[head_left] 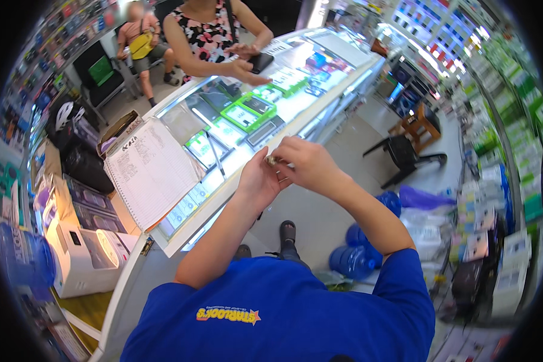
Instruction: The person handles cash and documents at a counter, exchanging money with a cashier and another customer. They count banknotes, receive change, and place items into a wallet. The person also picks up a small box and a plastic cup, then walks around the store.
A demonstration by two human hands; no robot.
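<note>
Recorder: State of the hands?

Inspector: Together, above the near edge of the worktop (298, 123). The left hand (260, 181) is turned palm inward; fingers of the right hand (314, 164) meet it. Both close on a small brownish object (272, 160).

Recorder: Its location and nature?

Inspector: Between the fingertips, mostly covered. Kind cannot be determined.

Recorder: Expected handling?

Inspector: In my judgement, light and easily dropped, given its size. Whether stiff or soft, slippery or fragile, I cannot establish. A fingertip pinch at its edges, with the other palm beneath, would be the sound hold.

Recorder: Counts?

Inspector: Small objects held: one visible; more may be concealed. Open notebook (154, 172), on the worktop's left end: one. Dark flat device (261, 63), with a standing person (205, 27) opposite: one. Seated person (142, 39) beyond: one. Blue jugs (350, 260), on the floor at right: three discernible. Black plastic seat (401, 155) near them: one. Boxes under the glass: overlapping, not reliably countable.
</note>
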